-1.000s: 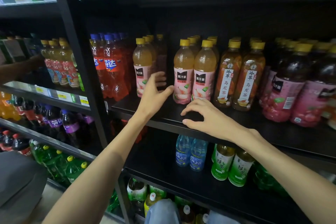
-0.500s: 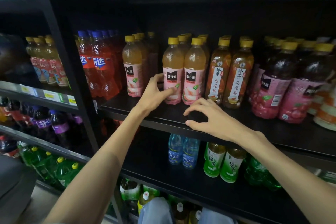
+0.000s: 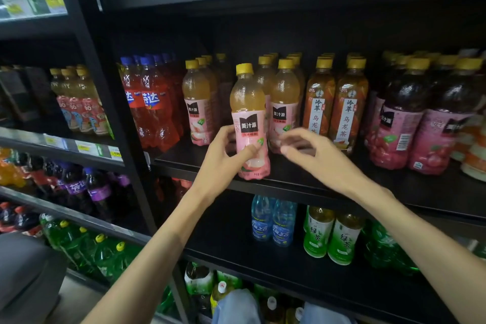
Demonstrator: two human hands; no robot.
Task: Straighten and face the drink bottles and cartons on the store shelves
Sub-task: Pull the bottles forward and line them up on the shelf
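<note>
My left hand (image 3: 226, 155) grips a pink-labelled peach juice bottle (image 3: 249, 118) with a yellow cap, upright near the front edge of the black shelf (image 3: 302, 187), label facing me. My right hand (image 3: 315, 155) hovers just right of it, fingers loosely curled and holding nothing, in front of a second peach juice bottle (image 3: 285, 102). A third peach juice bottle (image 3: 197, 108) stands further left. Two oolong tea bottles (image 3: 334, 110) stand to the right.
Red soda bottles (image 3: 150, 108) fill the shelf's left end, dark pink-labelled juice bottles (image 3: 410, 123) the right. Below stand blue water bottles (image 3: 272, 221) and green tea bottles (image 3: 331, 237). A black upright post (image 3: 105, 102) separates the left bay.
My left hand has taken hold of the front peach juice bottle and drawn it forward to the shelf edge. My right hand rose off the shelf and moved toward the bottle.
</note>
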